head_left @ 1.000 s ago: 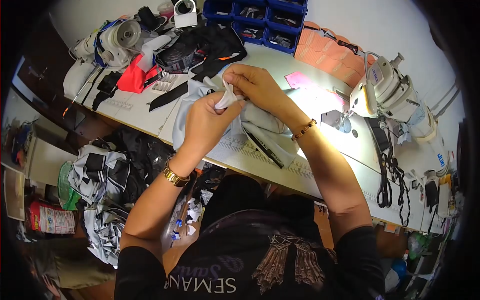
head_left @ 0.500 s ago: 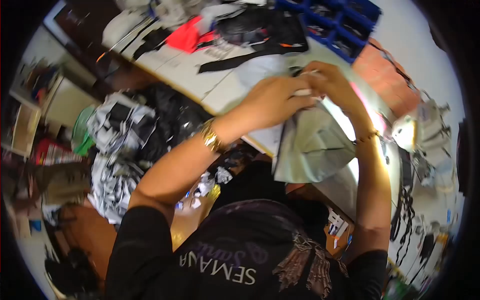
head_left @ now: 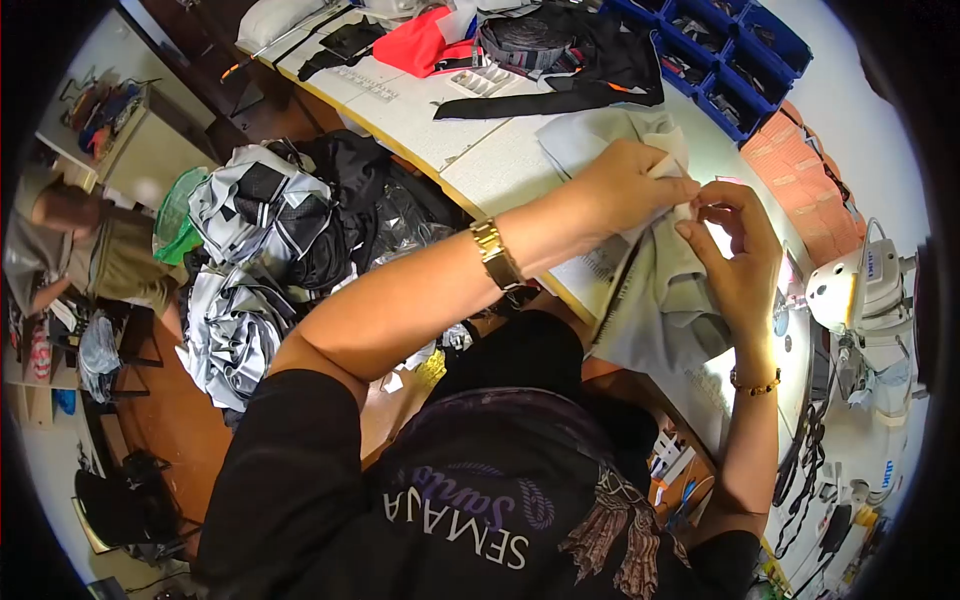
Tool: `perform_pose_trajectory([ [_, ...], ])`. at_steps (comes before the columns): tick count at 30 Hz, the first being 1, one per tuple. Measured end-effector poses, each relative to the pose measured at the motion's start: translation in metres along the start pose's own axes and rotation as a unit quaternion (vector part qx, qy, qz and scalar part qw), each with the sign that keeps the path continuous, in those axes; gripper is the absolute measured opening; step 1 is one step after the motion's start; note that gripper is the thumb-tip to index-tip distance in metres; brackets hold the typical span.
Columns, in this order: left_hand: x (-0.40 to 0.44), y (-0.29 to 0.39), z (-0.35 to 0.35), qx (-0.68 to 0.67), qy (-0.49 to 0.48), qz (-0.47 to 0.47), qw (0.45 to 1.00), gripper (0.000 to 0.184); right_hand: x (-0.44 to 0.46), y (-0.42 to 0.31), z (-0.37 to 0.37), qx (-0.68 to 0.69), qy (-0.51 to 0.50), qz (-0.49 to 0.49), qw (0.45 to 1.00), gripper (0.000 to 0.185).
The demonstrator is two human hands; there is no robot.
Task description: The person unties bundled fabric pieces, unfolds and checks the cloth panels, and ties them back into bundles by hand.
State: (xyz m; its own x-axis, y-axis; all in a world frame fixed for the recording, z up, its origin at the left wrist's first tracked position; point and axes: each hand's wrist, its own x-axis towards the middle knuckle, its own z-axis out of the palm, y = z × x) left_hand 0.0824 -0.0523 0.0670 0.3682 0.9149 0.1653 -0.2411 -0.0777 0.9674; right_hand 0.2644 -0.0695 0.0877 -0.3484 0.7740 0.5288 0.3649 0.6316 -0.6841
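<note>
A light grey cloth [head_left: 665, 290] hangs from both hands over the table's front edge, with a dark zipper-like strip [head_left: 618, 285] along its left side. My left hand [head_left: 625, 190], with a gold watch at the wrist, is closed on a fold of the cloth near its top. Close beside it on the right, my right hand [head_left: 738, 240] pinches the cloth's edge between thumb and finger. More pale fabric [head_left: 580, 140] lies on the table behind my left hand.
A white sewing machine [head_left: 845, 290] stands at the right. Blue bins [head_left: 735, 75] are at the back. On the table [head_left: 400, 125] lie a black strip [head_left: 520, 104] and red cloth [head_left: 415, 45]. Grey and black garments [head_left: 260, 205] are piled at left. Another person [head_left: 70, 230] is at far left.
The view has swung to the left. The cloth, earlier bunched on the table, now hangs from my hands over the front edge. Another person has come into view at the far left.
</note>
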Motion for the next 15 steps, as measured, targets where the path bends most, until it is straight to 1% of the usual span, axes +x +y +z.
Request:
perform_pose_trajectory([
  [1,0.001,-0.001,0.003,-0.016,0.011,-0.008,1.0,0.025,-0.001,0.005,0.0,-0.01,0.015,0.0,1.0,0.022],
  [2,0.002,-0.003,0.006,-0.019,0.025,0.005,1.0,0.025,-0.002,0.007,0.001,-0.02,0.029,0.0,0.999,0.022],
  [3,0.004,-0.006,0.009,-0.022,0.039,0.016,0.999,0.024,-0.003,0.004,0.002,-0.014,0.044,0.041,0.998,0.024],
  [4,0.005,-0.008,0.011,-0.024,0.055,0.027,0.998,0.023,-0.002,0.006,0.003,0.028,0.052,0.055,0.997,0.024],
  [5,0.007,-0.011,0.011,0.033,0.076,0.052,0.995,0.021,-0.002,0.01,0.003,0.07,0.059,0.072,0.993,0.025],
  [7,0.01,-0.014,0.013,0.064,0.088,0.075,0.991,0.022,-0.001,0.013,0.006,0.145,0.069,0.09,0.983,0.025],
  [8,0.011,-0.016,0.011,0.081,0.091,0.088,0.989,0.022,0.001,0.013,0.003,0.126,0.051,0.111,0.984,0.023],
  [9,0.006,-0.008,0.01,0.161,0.119,0.098,0.975,0.023,0.001,0.014,-0.003,0.105,0.034,0.132,0.985,0.023],
  [10,0.004,-0.007,0.009,0.2,0.118,0.101,0.967,0.023,0.002,0.014,-0.009,0.082,0.019,0.15,0.985,0.022],
  [11,0.004,-0.005,0.007,0.24,0.117,0.104,0.958,0.024,0.003,0.013,-0.013,0.029,-0.003,0.12,0.992,0.016],
  [12,0.003,-0.004,0.007,0.278,0.115,0.105,0.948,0.024,0.004,0.009,-0.019,-0.02,-0.04,0.102,0.994,0.014],
  [14,0.001,-0.006,0.005,0.303,0.096,0.129,0.939,0.025,0.004,-0.002,-0.031,-0.121,-0.11,0.067,0.984,0.013],
  [15,0.001,-0.005,0.007,0.311,0.084,0.144,0.936,0.025,0.004,-0.008,-0.037,-0.184,-0.135,0.014,0.974,0.009],
])
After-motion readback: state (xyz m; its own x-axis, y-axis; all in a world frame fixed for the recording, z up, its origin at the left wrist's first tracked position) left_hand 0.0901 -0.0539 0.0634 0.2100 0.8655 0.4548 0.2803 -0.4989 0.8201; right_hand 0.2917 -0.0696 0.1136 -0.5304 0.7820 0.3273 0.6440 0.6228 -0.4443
